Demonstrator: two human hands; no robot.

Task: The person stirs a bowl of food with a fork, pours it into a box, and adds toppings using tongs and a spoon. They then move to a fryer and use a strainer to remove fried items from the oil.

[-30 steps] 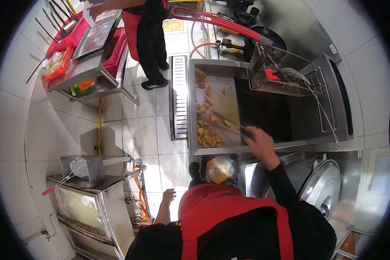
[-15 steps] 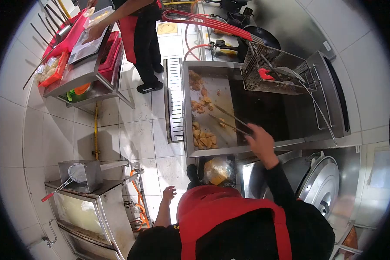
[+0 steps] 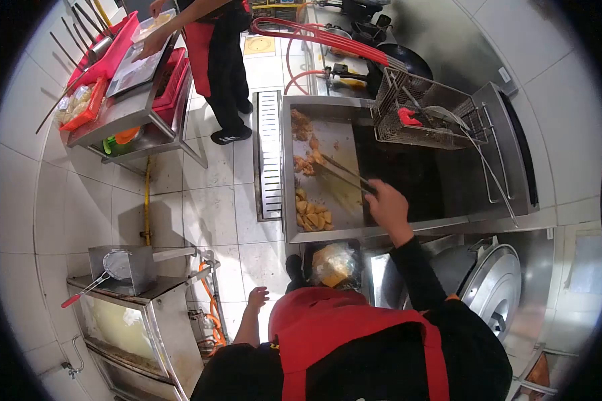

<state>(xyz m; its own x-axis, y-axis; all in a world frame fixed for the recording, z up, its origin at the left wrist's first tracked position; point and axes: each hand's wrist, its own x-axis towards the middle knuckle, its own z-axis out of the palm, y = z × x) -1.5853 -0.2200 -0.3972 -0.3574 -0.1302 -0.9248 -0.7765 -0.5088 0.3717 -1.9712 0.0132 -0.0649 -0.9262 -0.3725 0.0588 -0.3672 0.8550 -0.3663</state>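
My right hand (image 3: pixel 389 208) is wrapped round the handle end of a pair of metal tongs (image 3: pixel 346 176). The tongs reach left over a steel draining area (image 3: pixel 338 134), their tips at a browned fried piece (image 3: pixel 316 156). Potato wedges (image 3: pixel 314 217) are heaped in its near left corner. More fried pieces (image 3: pixel 301 125) lie along the left side. Dark oil (image 3: pixel 408 177) fills the fryer just right of the tray. Low on my left, my left hand (image 3: pixel 258 297) hangs with loosely bent fingers apart, holding nothing.
A wire fryer basket (image 3: pixel 427 120) with red handles sits over the fryer's far side, utensils inside. A co-worker (image 3: pixel 224 67) stands at a steel table (image 3: pixel 104 130) far left. A steel cabinet (image 3: pixel 134 327) bears a strainer (image 3: pixel 117 266). A bagged bin (image 3: pixel 333 264) stands below the fryer.
My right hand and the tongs have moved slightly left and away from me. The tong tips have come together at a fried piece. My left hand is almost unmoved.
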